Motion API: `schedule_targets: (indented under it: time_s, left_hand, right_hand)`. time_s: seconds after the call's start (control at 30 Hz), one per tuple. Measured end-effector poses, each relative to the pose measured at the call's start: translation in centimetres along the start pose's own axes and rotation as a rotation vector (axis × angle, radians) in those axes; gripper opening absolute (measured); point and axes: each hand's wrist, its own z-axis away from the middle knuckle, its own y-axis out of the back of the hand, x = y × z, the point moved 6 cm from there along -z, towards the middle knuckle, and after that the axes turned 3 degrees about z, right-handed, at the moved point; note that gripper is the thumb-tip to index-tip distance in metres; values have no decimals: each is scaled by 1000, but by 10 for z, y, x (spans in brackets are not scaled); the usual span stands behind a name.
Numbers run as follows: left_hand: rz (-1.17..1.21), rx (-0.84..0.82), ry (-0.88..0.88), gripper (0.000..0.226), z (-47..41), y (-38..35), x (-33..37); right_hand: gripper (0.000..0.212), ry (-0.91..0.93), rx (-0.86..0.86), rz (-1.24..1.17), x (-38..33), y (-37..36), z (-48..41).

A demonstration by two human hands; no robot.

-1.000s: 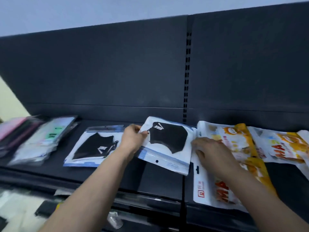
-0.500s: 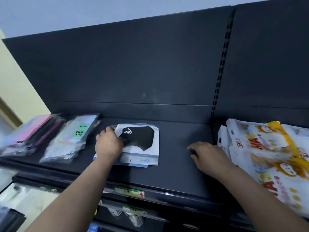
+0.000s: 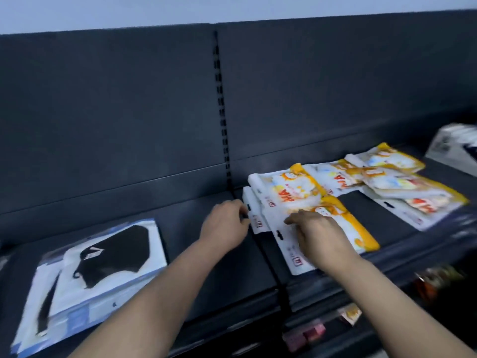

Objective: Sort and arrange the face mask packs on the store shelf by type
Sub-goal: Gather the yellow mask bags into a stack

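Observation:
Two black mask packs (image 3: 103, 259) in white-and-blue sleeves lie stacked at the left of the dark shelf (image 3: 196, 254). Right of the shelf joint lie several overlapping yellow-and-white mask packs (image 3: 291, 192), with more of them (image 3: 402, 187) further right. My left hand (image 3: 224, 223) has its fingers curled at the left edge of the lowest yellow-and-white pack (image 3: 258, 224) and pinches its white header. My right hand (image 3: 320, 233) rests palm down, fingers stretched, on the front pack (image 3: 361, 236).
A white box (image 3: 454, 146) stands at the far right of the shelf. The upright back panel with a slotted post (image 3: 222, 112) rises behind. Blurred small goods (image 3: 309, 334) sit on the shelf below.
My left hand let go of the black pack, now stacked on the other one, and moved right to the yellow-and-white packs. My right hand moved onto the front yellow pack. The view swung right.

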Motion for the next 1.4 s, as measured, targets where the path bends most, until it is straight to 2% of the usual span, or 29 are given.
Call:
schedule_targets:
  time_s: [0.13,0.3,0.43,0.57,0.7,0.87,0.97,1.03,1.1,1.13,1.2,1.27,1.33,1.4]
  left_hand:
    - [-11,-72,-50,32,-12,-28,42]
    - [-40,-81,-31,40,-22,-40,75]
    - [-77,-79,69,51,-26,-46,89]
    - [-17,-59,231,57,-22,-47,89]
    - [108,-26,350,71,-13,-49,88]
    - [136,217,327,69,-10,-38,96]
    - [325,405,339,75,-10,-30,98]
    - [717,344,447,73,-13,-38,102]
    - [1219,184,528,48,-15,-55,119]
    - [1351,160,537,35,-15,-61,125]
    - [1380,263,555,23,-13,-63,126]
    - [1311,465,571,20,-10,-51,110]
    - [1271,660,557,28,-2,-33,90]
    - [1305,770,539,38,8,-18,70]
  right_hand:
    - [40,-120,-4,67,50,16,20]
    - [37,-142,-73,5,97,15,23]
    - [46,-229,-249,-128,118,4,20]
    - [65,-256,-264,-158,129,4,7]
    - [70,-226,-307,-406,131,2,-2]
    - [59,-318,-46,-869,140,17,-18]
    - [56,-401,121,-1033,150,23,-30]
    - [56,-435,163,-1144,149,26,-39]
    - [56,-412,156,-1215,139,25,-44]
    - [55,-381,119,-1231,132,22,-45]
    - [48,-295,-7,-1247,119,15,-47]
    - [36,-183,-81,-1183,117,11,-49]
    - [28,-72,-25,-907,127,16,-59]
    - [27,33,29,-535,134,19,-72]
